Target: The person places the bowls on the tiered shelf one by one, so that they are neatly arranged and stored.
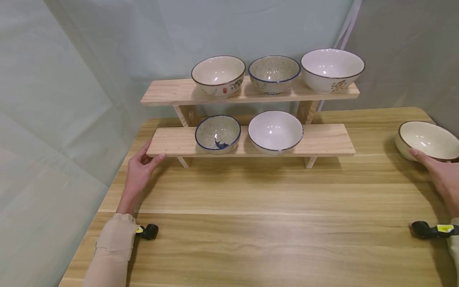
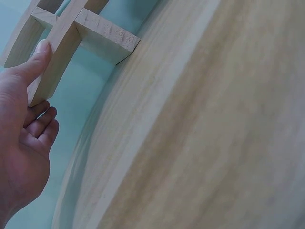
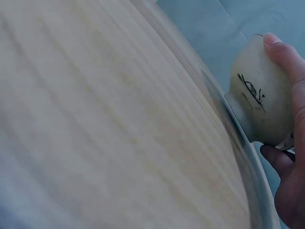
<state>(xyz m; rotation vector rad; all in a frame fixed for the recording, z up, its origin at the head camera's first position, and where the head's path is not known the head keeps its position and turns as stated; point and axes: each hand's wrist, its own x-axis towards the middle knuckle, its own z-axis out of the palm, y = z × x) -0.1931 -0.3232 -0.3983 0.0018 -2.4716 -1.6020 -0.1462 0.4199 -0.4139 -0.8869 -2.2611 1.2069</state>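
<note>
At the left end of the lower shelf of a two-tier wooden stand [image 1: 172, 141], my left hand [image 1: 140, 171] grips the board's end. In the left wrist view the thumb lies on one side of the board [image 2: 57, 67] and the fingers curl at its end. Far to the right, my right hand [image 1: 442, 175] holds a cream bowl [image 1: 428, 139] with a dark rim, thumb at the rim. The right wrist view shows dark brushwork on this bowl's [image 3: 257, 95] outside, with fingers at its rim and base. The bowl is upright, close over the table.
On the upper shelf stand a cream bowl [image 1: 218, 71], a speckled blue-rimmed bowl [image 1: 274, 73] and a larger white bowl [image 1: 331, 69]. The lower shelf bears a speckled bowl [image 1: 218, 133] and a white bowl [image 1: 275, 131]. Pale cloth [image 1: 233, 28] hangs behind the wooden table [image 1: 251, 223].
</note>
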